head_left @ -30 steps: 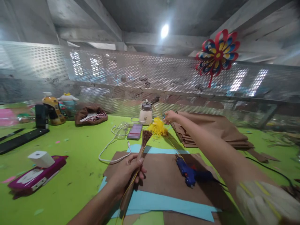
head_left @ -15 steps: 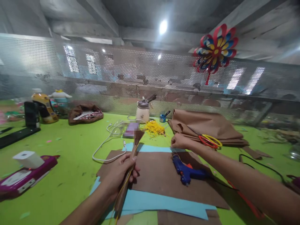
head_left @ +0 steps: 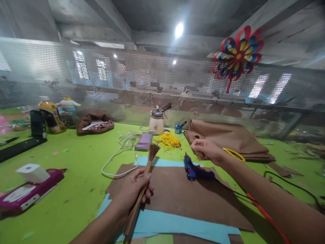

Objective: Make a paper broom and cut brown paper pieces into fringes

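Note:
My left hand point(head_left: 135, 184) is closed around a slim brown paper roll point(head_left: 132, 222), whose upper end fans out in a fringe. A thin yellow cord point(head_left: 137, 202) runs along the roll. My right hand point(head_left: 207, 150) is raised in front of the folded brown sheets point(head_left: 223, 135), its fingers pinched together; whatever they hold is too small to make out. Below it, a blue hot glue gun point(head_left: 198, 172) lies on its side with its nozzle pointing away from me. Under the glue gun is a flat brown sheet point(head_left: 175, 193), with light blue paper point(head_left: 182, 225) beneath.
Farther back stand a purple box point(head_left: 144, 140), a bundle of yellow cords point(head_left: 169, 140), a cream jug point(head_left: 156, 123) and a small blue pot point(head_left: 178, 128). A white cable point(head_left: 108, 173) curls at left, near a purple power strip point(head_left: 48, 181). Yellow scissor-like handles point(head_left: 233, 155) show behind my right forearm.
My right hand has moved slightly right and up, away from the glue gun's nozzle. The glue gun has shifted away from me and turned. My left hand still holds the roll.

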{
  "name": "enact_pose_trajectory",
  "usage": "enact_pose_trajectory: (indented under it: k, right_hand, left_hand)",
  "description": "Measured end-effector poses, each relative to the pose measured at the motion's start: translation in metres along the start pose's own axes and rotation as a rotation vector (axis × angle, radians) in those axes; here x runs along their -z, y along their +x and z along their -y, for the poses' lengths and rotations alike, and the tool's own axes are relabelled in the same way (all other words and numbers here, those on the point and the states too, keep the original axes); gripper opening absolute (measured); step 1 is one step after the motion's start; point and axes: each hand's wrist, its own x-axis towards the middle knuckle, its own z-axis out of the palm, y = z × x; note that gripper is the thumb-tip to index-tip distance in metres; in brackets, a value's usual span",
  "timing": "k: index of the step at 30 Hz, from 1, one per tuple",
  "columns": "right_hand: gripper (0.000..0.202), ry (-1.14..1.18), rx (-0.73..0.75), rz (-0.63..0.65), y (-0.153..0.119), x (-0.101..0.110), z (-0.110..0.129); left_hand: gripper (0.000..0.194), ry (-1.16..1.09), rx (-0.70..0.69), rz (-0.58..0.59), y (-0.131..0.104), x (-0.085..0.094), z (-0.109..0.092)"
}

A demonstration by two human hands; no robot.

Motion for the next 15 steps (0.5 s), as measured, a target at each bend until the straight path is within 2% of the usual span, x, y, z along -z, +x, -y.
enact_pose_trajectory:
  k: [3, 7, 11, 15]
  right_hand:
    - [0.025, 0.074, 0.032, -0.009, -0.011, 0.003, 0.008]
    - [0.019, -0.086, 0.087, -0.051, -0.004, 0.009, 0.028]
    - [0.011, -0.398, 0.174, -0.195, 0.034, 0.015, 0.055]
    - [0.013, -0.469, 0.220, -0.283, 0.086, 0.020, 0.064]
  left_hand:
    - [0.039, 0.009, 0.005, 0.007, 0.000, -0.001, -0.001]
    - [0.041, 0.018, 0.002, 0.008, 0.001, -0.001, 0.001]
    - [0.041, 0.025, -0.021, 0.024, 0.002, 0.000, 0.002]
    - [0.042, 0.022, -0.015, 0.023, 0.003, 0.001, 0.000]
